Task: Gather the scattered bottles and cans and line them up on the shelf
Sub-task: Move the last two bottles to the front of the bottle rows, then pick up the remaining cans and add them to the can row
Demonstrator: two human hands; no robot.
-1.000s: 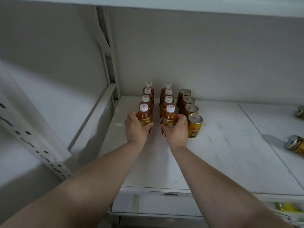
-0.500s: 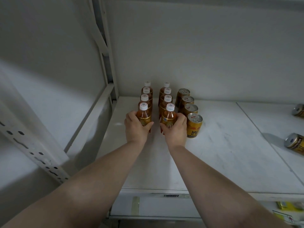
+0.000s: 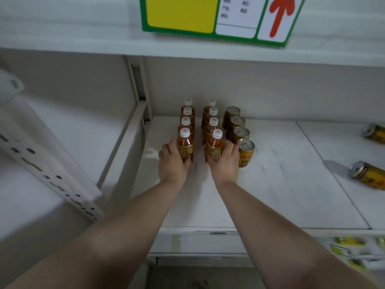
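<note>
You are at the lining-up step on the white shelf (image 3: 270, 184). 3 rows run from the back wall toward you: 2 rows of 4 bottles, then 1 row of 4 cans (image 3: 236, 130) at their right. Your left hand (image 3: 171, 161) is curled round the left front bottle (image 3: 185, 146), and your right hand (image 3: 224, 161) is curled round the right front bottle (image 3: 215, 147). Both bottles stand upright at the head of their rows. I judge that you are squaring these 2 fronts.

The next move, I think, calls for releasing them gently and then reaching far right. There the near lying can (image 3: 367, 177) and the far lying can (image 3: 375, 133) rest on their sides, well apart from the rows. They may roll.

The shelf surface shows grey scuffs. A perforated upright (image 3: 48, 170) stands at the left. The board above carries a green-framed sign (image 3: 218, 17) with a red arrow.
</note>
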